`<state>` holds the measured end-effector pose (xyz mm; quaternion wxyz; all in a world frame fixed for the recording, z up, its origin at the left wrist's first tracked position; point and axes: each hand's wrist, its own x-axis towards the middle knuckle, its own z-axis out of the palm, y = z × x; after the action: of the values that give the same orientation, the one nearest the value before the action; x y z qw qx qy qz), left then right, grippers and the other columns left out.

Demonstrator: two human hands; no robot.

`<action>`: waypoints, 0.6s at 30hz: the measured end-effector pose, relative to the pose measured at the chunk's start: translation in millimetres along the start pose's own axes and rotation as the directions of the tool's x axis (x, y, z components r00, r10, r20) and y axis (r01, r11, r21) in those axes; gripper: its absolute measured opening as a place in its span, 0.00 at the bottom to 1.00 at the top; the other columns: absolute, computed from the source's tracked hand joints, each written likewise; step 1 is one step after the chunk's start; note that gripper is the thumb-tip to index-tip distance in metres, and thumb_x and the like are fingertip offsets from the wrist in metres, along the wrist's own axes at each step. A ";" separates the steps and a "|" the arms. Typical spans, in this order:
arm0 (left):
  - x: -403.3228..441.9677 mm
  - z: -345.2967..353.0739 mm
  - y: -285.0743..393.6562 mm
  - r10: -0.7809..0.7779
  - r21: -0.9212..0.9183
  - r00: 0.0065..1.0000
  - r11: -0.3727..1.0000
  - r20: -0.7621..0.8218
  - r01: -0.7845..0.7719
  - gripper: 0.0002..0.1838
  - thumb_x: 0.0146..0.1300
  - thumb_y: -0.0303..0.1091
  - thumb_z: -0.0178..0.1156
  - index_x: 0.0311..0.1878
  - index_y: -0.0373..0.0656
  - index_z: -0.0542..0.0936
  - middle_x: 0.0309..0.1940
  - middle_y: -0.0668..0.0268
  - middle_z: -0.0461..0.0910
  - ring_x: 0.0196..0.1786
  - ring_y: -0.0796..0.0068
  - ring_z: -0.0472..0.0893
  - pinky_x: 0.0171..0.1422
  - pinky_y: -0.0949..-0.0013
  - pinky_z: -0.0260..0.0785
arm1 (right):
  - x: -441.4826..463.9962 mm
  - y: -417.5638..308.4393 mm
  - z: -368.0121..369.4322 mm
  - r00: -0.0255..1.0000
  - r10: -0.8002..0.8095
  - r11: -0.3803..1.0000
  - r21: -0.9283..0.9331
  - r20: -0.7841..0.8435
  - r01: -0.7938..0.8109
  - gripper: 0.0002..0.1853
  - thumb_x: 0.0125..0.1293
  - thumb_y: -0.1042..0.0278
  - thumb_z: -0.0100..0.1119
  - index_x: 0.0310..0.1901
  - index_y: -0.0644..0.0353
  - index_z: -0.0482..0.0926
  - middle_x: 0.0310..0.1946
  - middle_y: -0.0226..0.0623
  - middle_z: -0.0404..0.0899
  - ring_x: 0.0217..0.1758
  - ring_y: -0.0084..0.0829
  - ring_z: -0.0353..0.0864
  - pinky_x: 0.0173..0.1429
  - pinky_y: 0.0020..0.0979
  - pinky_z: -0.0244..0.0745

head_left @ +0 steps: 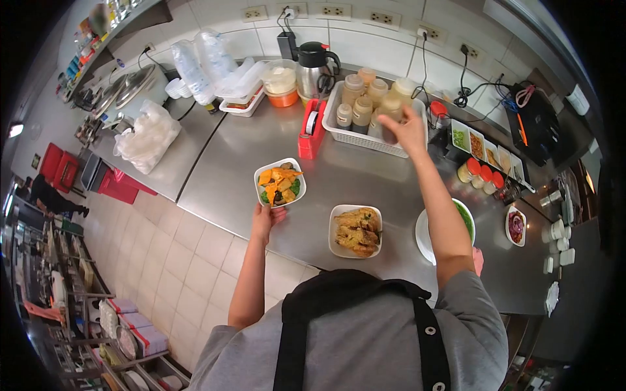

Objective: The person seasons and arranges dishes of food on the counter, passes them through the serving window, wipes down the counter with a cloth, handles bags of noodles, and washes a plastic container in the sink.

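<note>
My left hand [266, 218] holds a square white bowl [299, 197] by its near side, with the fingers partly under it. Orange slices, browned chunks and green vegetables [280, 182] fill that bowl. Over a white plastic basket [365, 144] at the back, my right hand [409, 133] has its thumb and fingers around a squeeze bottle [388, 133]; part of the grip is hidden. Several other squeeze bottles [362, 112] with pale or dark contents stand in the basket. Nearer me, a second white bowl [334, 246] contains golden-brown fried pieces [357, 231].
A red tape dispenser [313, 130] and a steel jug [314, 68] stand left of the basket. My right arm partly covers a white plate [425, 238] and something green. Rightward are red-lidded jars [482, 177], garnish trays [478, 144] and a small onion bowl [515, 225].
</note>
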<state>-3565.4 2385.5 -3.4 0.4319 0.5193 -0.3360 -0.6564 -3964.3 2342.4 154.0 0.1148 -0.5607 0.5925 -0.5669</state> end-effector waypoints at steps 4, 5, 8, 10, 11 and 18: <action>19.3 -4.6 -14.3 0.030 -0.010 0.999 0.999 -0.031 -0.030 0.16 0.71 0.33 0.39 0.54 0.30 0.62 0.41 0.45 0.79 0.40 0.58 0.84 0.47 0.62 0.80 | 11.6 35.9 -33.4 0.904 -0.235 0.890 -0.453 -0.358 0.052 0.31 0.48 0.56 0.74 0.50 0.64 0.75 0.41 0.47 0.82 0.44 0.44 0.82 0.48 0.38 0.75; 24.3 -5.9 -18.6 0.042 -0.020 0.998 0.999 -0.046 -0.043 0.16 0.71 0.33 0.39 0.54 0.28 0.62 0.40 0.44 0.79 0.38 0.57 0.84 0.46 0.62 0.80 | 9.2 45.8 -38.1 0.924 -0.159 0.894 -0.448 -0.348 -0.015 0.33 0.46 0.52 0.74 0.50 0.64 0.74 0.40 0.50 0.81 0.45 0.49 0.80 0.49 0.41 0.74; 27.3 0.2 -19.5 0.096 0.029 0.984 0.995 -0.150 -0.093 0.17 0.70 0.33 0.39 0.52 0.26 0.62 0.39 0.42 0.78 0.34 0.55 0.84 0.41 0.63 0.81 | 7.3 111.2 -39.9 0.970 0.092 0.837 -0.511 -0.225 -0.198 0.33 0.45 0.50 0.75 0.47 0.64 0.74 0.40 0.52 0.81 0.46 0.50 0.80 0.49 0.42 0.74; 28.7 3.9 -18.7 0.099 0.004 0.976 0.995 -0.195 -0.100 0.16 0.67 0.30 0.41 0.51 0.25 0.62 0.38 0.42 0.78 0.31 0.52 0.84 0.37 0.61 0.82 | -0.7 137.8 -37.3 0.973 0.152 0.831 -0.511 -0.173 -0.220 0.33 0.44 0.49 0.75 0.46 0.65 0.74 0.41 0.53 0.80 0.47 0.50 0.80 0.49 0.44 0.74; 30.3 3.4 -19.4 0.106 -0.008 0.972 0.994 -0.210 -0.111 0.15 0.67 0.29 0.41 0.51 0.25 0.62 0.38 0.42 0.78 0.31 0.52 0.84 0.37 0.61 0.82 | -2.7 145.8 -38.6 0.962 0.236 0.819 -0.505 -0.139 -0.274 0.33 0.45 0.51 0.75 0.46 0.66 0.74 0.41 0.54 0.80 0.47 0.50 0.80 0.50 0.44 0.74; 8.8 -3.4 -12.1 0.199 0.026 0.951 0.980 -0.238 -0.199 0.15 0.66 0.29 0.42 0.48 0.23 0.64 0.36 0.45 0.77 0.30 0.52 0.84 0.35 0.61 0.82 | -43.8 70.8 -45.6 0.953 0.242 0.774 -0.628 0.181 -0.077 0.14 0.60 0.67 0.56 0.43 0.68 0.76 0.34 0.57 0.80 0.38 0.52 0.81 0.43 0.44 0.75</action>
<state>-3565.5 2382.3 -18.5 0.5326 0.5585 -0.3329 -0.5418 -4022.2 2382.8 90.5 0.0486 -0.5818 0.7705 -0.2557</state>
